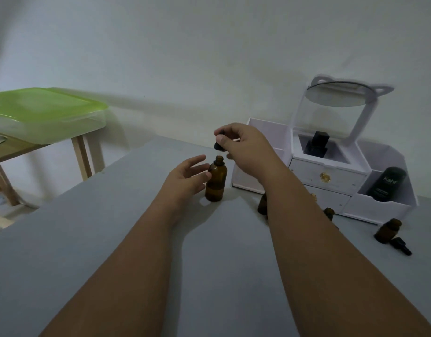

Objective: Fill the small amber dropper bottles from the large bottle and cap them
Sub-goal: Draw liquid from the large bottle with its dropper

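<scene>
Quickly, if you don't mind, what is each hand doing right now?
Left hand: open, fingers spread beside the large amber bottle, thumb at its side, no full grip.
Right hand: closed on the black cap, above the bottle's open neck.

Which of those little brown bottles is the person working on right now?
Start at the white organizer on the grey table; look just left. There the amber bottle stands upright and uncapped between both hands. It is taller than the others.

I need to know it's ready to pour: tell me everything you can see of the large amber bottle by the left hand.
The large amber bottle stands upright on the grey table, brown and glass-like, with a narrow threaded neck, uncapped. The left hand is beside it, fingertips at its shoulder. The right hand holds a black cap just above its mouth. Fill level unclear.
</scene>
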